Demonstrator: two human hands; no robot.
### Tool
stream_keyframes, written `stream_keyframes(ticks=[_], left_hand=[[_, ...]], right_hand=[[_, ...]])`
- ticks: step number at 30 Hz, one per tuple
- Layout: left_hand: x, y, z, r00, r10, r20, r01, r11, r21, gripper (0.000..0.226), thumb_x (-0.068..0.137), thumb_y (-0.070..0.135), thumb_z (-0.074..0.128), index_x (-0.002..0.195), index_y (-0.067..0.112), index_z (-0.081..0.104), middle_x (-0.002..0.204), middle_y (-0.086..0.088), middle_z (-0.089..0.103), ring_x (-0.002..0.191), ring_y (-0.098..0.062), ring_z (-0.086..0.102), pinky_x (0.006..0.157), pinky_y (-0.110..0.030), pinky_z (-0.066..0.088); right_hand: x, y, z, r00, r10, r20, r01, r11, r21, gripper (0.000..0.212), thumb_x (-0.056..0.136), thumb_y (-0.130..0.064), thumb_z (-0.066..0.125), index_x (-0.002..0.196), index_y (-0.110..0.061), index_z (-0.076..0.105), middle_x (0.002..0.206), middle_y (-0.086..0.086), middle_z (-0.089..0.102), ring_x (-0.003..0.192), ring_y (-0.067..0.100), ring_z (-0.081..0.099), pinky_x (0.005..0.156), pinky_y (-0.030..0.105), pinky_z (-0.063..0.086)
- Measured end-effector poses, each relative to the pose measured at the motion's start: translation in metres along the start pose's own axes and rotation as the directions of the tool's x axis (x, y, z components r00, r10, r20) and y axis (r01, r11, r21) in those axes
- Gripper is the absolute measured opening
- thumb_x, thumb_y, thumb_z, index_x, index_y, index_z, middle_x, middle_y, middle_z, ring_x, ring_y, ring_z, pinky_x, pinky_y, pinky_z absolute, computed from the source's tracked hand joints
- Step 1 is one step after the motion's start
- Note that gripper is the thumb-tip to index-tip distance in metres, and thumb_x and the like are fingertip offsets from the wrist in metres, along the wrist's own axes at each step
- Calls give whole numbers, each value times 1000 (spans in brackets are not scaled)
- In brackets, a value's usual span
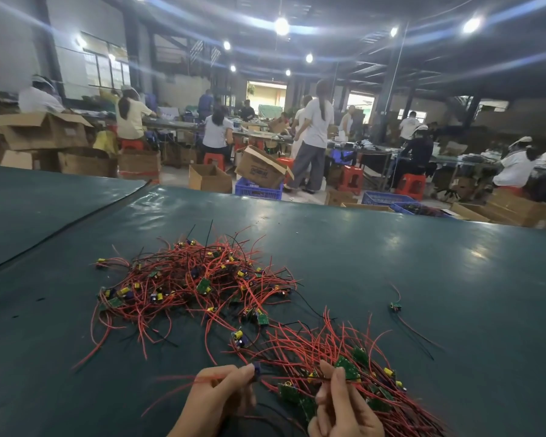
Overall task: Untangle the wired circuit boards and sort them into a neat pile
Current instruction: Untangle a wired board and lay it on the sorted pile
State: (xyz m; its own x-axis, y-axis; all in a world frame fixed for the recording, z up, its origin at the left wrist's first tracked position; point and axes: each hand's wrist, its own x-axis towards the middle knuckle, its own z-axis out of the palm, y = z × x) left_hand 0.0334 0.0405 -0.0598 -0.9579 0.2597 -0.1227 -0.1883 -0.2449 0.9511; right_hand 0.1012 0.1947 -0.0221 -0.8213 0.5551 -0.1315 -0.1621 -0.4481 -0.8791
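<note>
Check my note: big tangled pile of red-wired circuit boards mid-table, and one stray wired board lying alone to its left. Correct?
No. The head view shows the stray wired board lying alone to the right of the tangled pile; the rest holds.

wires point(183, 279): red, a few black
circuit boards point(204, 286): green; yellow and blue parts
table cover point(391, 247): dark teal
stools point(411, 184): red
crates point(259, 190): blue

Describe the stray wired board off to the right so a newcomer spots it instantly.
On the dark green table, find the big tangled heap of red-wired boards, then the combed bundle nearer the camera. Right of both lies the stray board: it sits alone on bare mat, touching neither pile, its wires trailing away.
</note>
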Motion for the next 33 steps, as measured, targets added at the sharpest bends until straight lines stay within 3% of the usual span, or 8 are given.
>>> stream_keyframes(ticks=[5, 13, 18, 21, 23, 25, 29, 33], left_hand=[[-1, 6, 1, 987, -45, -156, 34, 997, -73, 24, 78, 21, 70, 69, 0, 76, 68, -24, 67, 51, -23, 57, 46, -26, 47], [-4, 11, 12, 987, -10, -158, -32, 965, -260, 5, 86, 7, 57, 90, 4, 55, 86, -25, 72, 52, -20, 66, 38, -25, 47], [-2, 13, 10, 981, -59, -187, -26, 907, -421, 12, 85, 11, 57, 93, 5, 60, 86, -22, 73, 62, -23, 72, 40, -26, 53], [-2, 17, 8, 982, -68, -174, -32, 856, -516, 22, 81, 15, 58, 98, 3, 61, 93, -22, 73, 67, -23, 73, 48, -27, 57], [-1, 18, 6, 983, -109, -147, 9, 829, -559, 22, 89, 17, 55, 98, -1, 64, 88, -19, 74, 62, -20, 72, 48, -25, 57], [0, 20, 3, 980, -157, -123, 51, 791, -609, 31, 93, 21, 54, 89, -5, 70, 78, -14, 74, 56, -16, 70, 44, -22, 55], [0, 27, 4, 968, -230, -105, 104, 741, -664, 23, 92, 23, 52, 94, 5, 67, 68, -11, 72, 43, -15, 65, 35, -22, 50], [1, 28, 13, 955, -291, -48, 208, 780, -590, 17, 84, 18, 58, 97, 12, 67, 54, -11, 63, 31, -18, 54, 29, -21, 42]], right_hand=[[5, -8, -7, 1000, 6, 17, -6, 999, 40, 24, 79, -17, 59, 70, -4, 77, 50, 17, 57, 25, 15, 35, 30, 18, 31], [2, 6, -5, 979, -81, 186, 98, 991, -87, 22, 83, -7, 60, 72, -9, 79, 57, 28, 59, 33, 17, 40, 35, 21, 34], [-12, 13, 8, 893, -228, 388, 297, 946, -127, 29, 88, -11, 61, 65, -14, 77, 47, 7, 60, 36, 27, 48, 43, 26, 44], [-12, 16, -1, 838, -93, 538, 317, 886, -339, 16, 78, -19, 66, 71, -16, 80, 57, 12, 69, 44, 16, 62, 50, 16, 46], [-18, 13, -4, 724, 187, 664, 22, 956, -294, 14, 87, 3, 61, 84, 7, 74, 86, 24, 73, 51, 12, 66, 59, 18, 52], [-21, 1, -6, 566, 423, 708, -187, 902, -390, 11, 85, 4, 62, 85, 4, 73, 101, 30, 68, 54, 12, 65, 63, 17, 51], [-19, -10, -1, 750, 270, 604, -104, 950, -296, 25, 78, -6, 58, 95, -1, 76, 62, 21, 65, 49, 23, 57, 53, 20, 46], [-13, 9, 2, 912, 36, 408, 117, 931, -345, 32, 89, -5, 60, 64, -12, 78, 49, 22, 58, 34, 16, 42, 39, 18, 34]])
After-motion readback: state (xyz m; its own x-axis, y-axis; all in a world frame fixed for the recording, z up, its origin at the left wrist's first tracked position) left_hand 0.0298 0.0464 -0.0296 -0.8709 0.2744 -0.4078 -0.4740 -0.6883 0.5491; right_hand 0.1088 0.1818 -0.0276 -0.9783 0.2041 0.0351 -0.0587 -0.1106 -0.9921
